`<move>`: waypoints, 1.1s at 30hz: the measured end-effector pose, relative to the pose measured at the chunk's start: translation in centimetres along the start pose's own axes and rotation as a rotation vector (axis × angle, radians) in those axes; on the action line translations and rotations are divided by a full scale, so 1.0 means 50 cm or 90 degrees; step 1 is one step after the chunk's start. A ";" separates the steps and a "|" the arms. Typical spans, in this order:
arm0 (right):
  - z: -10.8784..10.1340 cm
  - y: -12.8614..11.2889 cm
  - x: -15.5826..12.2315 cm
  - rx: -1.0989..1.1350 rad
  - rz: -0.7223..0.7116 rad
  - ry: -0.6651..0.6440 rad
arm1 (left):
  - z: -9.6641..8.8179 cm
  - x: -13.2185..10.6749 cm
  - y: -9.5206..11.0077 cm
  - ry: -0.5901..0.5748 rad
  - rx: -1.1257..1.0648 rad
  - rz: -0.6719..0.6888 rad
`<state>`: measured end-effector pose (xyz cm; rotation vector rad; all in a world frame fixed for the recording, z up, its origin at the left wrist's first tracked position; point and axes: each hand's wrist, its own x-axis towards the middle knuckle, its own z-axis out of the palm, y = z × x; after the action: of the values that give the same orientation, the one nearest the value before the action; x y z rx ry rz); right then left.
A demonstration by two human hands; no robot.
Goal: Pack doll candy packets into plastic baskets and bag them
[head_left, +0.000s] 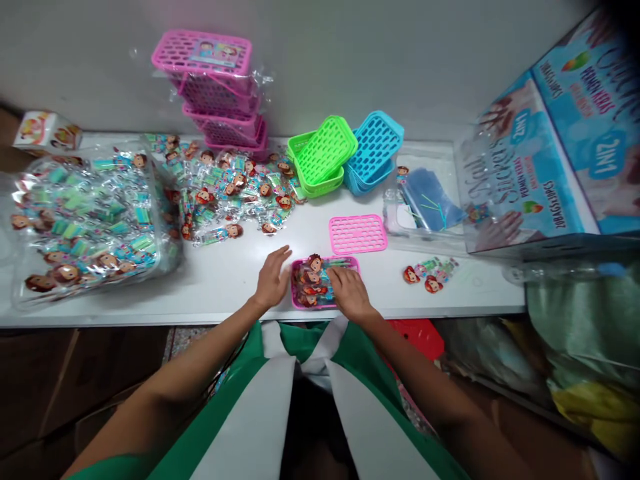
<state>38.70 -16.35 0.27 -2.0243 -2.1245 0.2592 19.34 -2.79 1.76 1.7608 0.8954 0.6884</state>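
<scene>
Lays right hand [349, 292] on packets [314, 264] in pink basket [316, 307] near table's [215, 283] front edge, cannot tell if gripping; holds left hand [271, 279] open alongside. Looks nearly full; lacks pink lid [357, 234], just beyond.

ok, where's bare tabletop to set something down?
White tabletop: bare between packet-filled clear container and left hand; smaller patch between filled pink basket and loose packets at right. Crowded: back left, packet pile and pink basket stack.

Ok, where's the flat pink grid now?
In the head view, the pink grid lies just right of centre on the white table, beyond the right hand, left of the clear container.
</scene>
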 end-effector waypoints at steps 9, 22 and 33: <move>-0.042 0.039 0.014 0.089 -0.101 -0.085 | 0.072 -0.032 0.008 -0.281 -0.070 0.009; 0.016 0.055 0.009 0.052 -0.115 -0.104 | 0.095 -0.037 -0.046 -0.284 0.123 0.077; 0.021 0.074 0.015 0.009 -0.154 -0.159 | 0.092 -0.031 -0.014 -0.325 0.546 0.244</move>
<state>41.96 -15.39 -1.71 -1.7831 -2.4802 0.5102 21.91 -6.33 -0.51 2.7497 0.5120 0.0236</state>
